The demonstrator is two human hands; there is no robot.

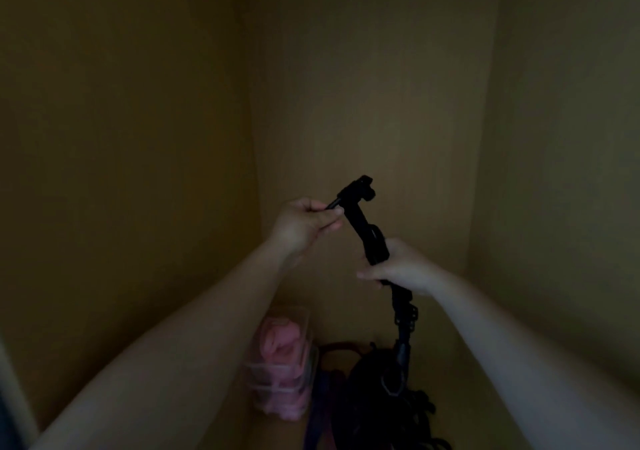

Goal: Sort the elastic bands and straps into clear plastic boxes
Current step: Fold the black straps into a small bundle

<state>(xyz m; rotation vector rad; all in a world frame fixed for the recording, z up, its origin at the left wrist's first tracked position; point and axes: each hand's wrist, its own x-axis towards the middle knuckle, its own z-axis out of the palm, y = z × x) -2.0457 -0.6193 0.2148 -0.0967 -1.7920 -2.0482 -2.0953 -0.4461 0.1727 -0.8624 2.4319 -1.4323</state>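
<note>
A black strap with buckles is held up in the dim space in front of me. My left hand pinches its upper end, near a bunched black part at the top. Lower down, my right hand grips the strap's middle. From there the strap hangs to a dark pile of straps on the floor of the enclosure. A clear plastic box holding pink bands stands at the lower middle, left of the pile.
Plain brownish walls close in on the left, back and right, meeting in a corner behind my left hand. A purple strap lies between the box and the dark pile. The light is very low.
</note>
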